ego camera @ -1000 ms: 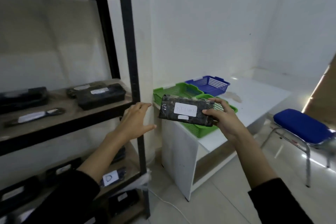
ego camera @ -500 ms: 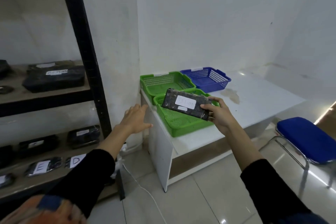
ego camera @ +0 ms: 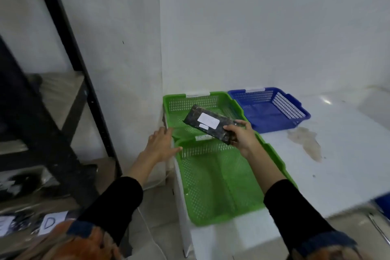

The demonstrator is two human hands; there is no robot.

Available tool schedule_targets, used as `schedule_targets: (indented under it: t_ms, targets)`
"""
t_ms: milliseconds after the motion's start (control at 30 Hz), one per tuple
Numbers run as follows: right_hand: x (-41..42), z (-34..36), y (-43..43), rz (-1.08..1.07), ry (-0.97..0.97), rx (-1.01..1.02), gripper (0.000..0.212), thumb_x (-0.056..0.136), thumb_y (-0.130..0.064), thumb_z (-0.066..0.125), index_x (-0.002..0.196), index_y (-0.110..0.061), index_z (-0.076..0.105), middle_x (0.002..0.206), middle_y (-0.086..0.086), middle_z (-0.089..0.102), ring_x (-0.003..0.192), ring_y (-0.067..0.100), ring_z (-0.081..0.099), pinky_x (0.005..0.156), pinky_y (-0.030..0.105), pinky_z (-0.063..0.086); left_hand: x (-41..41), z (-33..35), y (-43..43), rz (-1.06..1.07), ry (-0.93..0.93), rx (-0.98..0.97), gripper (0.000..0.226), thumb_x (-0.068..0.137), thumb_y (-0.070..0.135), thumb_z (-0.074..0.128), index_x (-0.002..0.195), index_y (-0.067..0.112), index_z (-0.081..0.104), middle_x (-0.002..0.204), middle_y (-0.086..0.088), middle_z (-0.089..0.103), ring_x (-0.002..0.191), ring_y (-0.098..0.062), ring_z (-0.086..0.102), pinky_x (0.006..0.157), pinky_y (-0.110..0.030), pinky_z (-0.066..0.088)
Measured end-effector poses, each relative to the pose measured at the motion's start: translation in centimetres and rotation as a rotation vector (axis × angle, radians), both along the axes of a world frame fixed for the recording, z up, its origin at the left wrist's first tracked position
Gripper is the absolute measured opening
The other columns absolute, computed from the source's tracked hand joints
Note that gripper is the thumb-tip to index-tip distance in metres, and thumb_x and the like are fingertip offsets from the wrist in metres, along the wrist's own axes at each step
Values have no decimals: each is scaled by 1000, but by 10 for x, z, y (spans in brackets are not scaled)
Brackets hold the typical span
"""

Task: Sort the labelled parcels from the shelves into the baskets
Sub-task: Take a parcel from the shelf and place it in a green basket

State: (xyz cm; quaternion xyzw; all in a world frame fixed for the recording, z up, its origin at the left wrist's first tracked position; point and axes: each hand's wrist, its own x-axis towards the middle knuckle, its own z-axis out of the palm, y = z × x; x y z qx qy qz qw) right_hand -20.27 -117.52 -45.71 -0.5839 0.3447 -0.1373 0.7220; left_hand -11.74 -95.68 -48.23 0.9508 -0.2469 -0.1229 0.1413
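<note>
- Head view, the only one: right hand (ego camera: 242,137) grips the near-right end of a dark wrapped parcel (ego camera: 217,131), fingers over the top edge, thumb curled on the near side.
- Parcel is tilted with its white label (ego camera: 207,120) facing up. Writing on the label is too blurred to read.
- Parcel is held over where the two green baskets meet. Its far-left end is over the far green basket (ego camera: 190,103) and its gripped end over the far rim of the near green basket (ego camera: 211,220). Can't tell whether it touches either basket.
- Left hand (ego camera: 160,143) is flat, fingers straight and slightly spread, holding nothing.
- Left hand is at the left edge of the white table (ego camera: 348,175), just beside the far-left corner of the near green basket. Can't tell whether the fingertips touch the rim.
- Blue basket (ego camera: 288,110) sits just right of the far green basket, against the wall.
- No parcels show inside any of the three baskets.
- A brownish stain (ego camera: 306,141) on the table is right of the baskets.
- Black shelf rack (ego camera: 69,48) stands at left. A paper marked D (ego camera: 49,222) lies on its lower shelf among dark, blurred parcels.
- Both forearms are in black sleeves.
- A white cable (ego camera: 147,228) runs on the floor between rack and table.
</note>
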Motion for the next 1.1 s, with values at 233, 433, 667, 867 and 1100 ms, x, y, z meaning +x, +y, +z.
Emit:
schedule_targets:
  t_ms: [233,433,667,867,1100]
  targets:
    - [132,-56,-15,45,117,129,40,78,0,70,97,-13,37,110,17,54,92,28,58,67,41,54,77,-28,-38,58,50,13,106,81,62,57,152,17,-7,158,-17,-14,147,-34,2,119,-45,9]
    - [201,-101,5,74,209,255,54,77,-5,74,118,5,39,118,16,59,107,34,62,76,42,58,109,-59,-45,63,57,61,128,67,77,57,151,10,-13,157,-16,-20,148,-30,-3,120,-49,8]
    - [217,-127,33,103,339,133,99,78,-6,74,145,2,2,138,26,46,125,38,50,104,49,44,118,-75,-41,11,-48,88,148,36,101,4,151,9,-11,159,-13,-12,148,-27,4,119,-48,4]
    - [218,-130,37,257,562,-345,72,82,-34,70,135,0,36,135,25,46,124,37,48,100,39,44,121,-85,-41,0,-81,79,148,37,101,1,151,8,-11,158,-13,-18,149,-28,0,119,-47,3]
    - [217,-132,35,339,538,-600,62,81,-38,70,123,3,48,126,24,56,116,36,55,96,44,49,121,-87,-40,-21,-112,89,144,42,99,6,151,6,-10,158,-11,-18,149,-25,1,119,-46,1]
